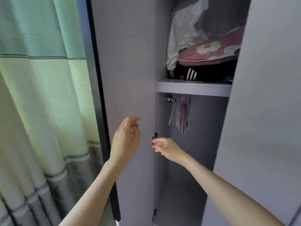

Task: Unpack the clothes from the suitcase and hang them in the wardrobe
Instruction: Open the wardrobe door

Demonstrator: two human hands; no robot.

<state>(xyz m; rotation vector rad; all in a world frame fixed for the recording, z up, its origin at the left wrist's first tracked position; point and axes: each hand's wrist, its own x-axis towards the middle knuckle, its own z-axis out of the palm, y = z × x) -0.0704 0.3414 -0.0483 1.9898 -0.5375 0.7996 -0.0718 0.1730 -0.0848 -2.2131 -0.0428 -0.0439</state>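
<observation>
Hangers blur together under the shelf; left hand loosely open, right hand pinched empty.

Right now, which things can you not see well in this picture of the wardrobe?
Head view only:
- Suitcase: out of frame.
- Hangers: too small and blurred to count; the rail mostly hidden under the shelf.
- Black striped item: mostly covered by the pink flowered cushion.
- Right hand: fingertips at the door edge; whether it grips anything is unclear.
- Left hand: empty.
</observation>
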